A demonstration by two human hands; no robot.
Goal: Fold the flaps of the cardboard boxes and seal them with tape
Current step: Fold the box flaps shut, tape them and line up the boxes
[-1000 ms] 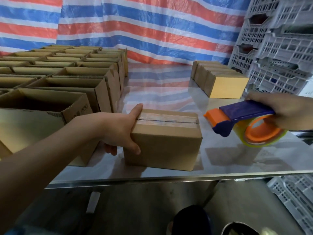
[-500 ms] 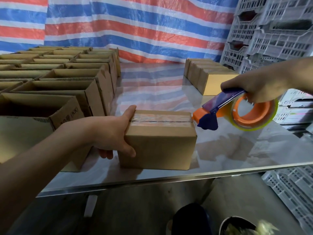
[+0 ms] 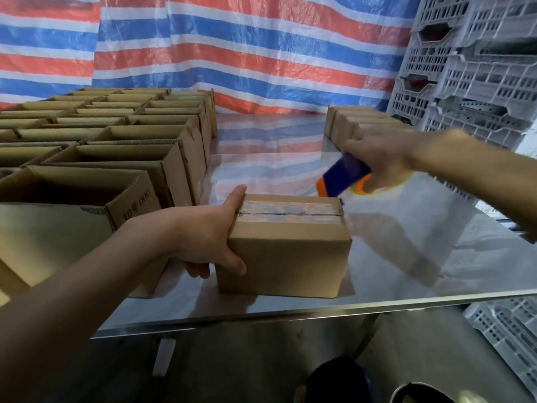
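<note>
A closed cardboard box (image 3: 290, 257) with clear tape along its top seam stands near the front edge of the steel table (image 3: 421, 257). My left hand (image 3: 209, 239) grips the box's left end, thumb on the front face and a finger along the top edge. My right hand (image 3: 380, 161) holds a blue and orange tape dispenser (image 3: 343, 178) just above and behind the box's right end; both are motion-blurred.
Several open cardboard boxes (image 3: 110, 146) fill the table's left side, close to my left arm. A row of closed boxes (image 3: 357, 120) stands at the back right. Grey plastic crates (image 3: 479, 68) are stacked on the right, another crate (image 3: 511, 330) low down.
My right hand has carried the tape dispenser from the right side leftward and further back, close to the box's right end. The left hand and the box stay in place.
</note>
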